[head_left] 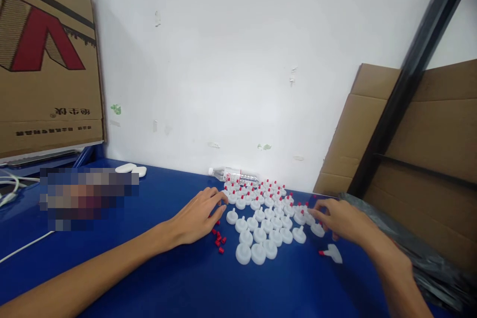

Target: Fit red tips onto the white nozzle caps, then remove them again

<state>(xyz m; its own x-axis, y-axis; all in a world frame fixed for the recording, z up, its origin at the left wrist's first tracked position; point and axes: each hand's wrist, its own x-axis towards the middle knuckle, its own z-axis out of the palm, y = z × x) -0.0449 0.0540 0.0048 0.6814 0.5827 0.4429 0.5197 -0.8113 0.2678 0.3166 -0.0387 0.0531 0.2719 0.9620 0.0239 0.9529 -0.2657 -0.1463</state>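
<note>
Several white round plastic caps (261,226) stand in rows on a blue table (167,278); the far ones carry small red tips, the near ones are bare. My left hand (199,216) rests at the left edge of the group, fingers curled, fingertips by a cap; what it holds, if anything, is hidden. A few loose red tips (219,241) lie just below it. My right hand (341,218) is at the right edge, fingers bent and touching a cap (317,229). One cap with a red tip (331,253) lies on its side near that hand.
A clear water bottle (234,175) lies by the white wall behind the caps. Cardboard boxes stand at left (48,59) and right (428,159), with a black post (410,79) and black plastic (421,258) at right. White cables (15,186) and two white objects (130,169) sit at left.
</note>
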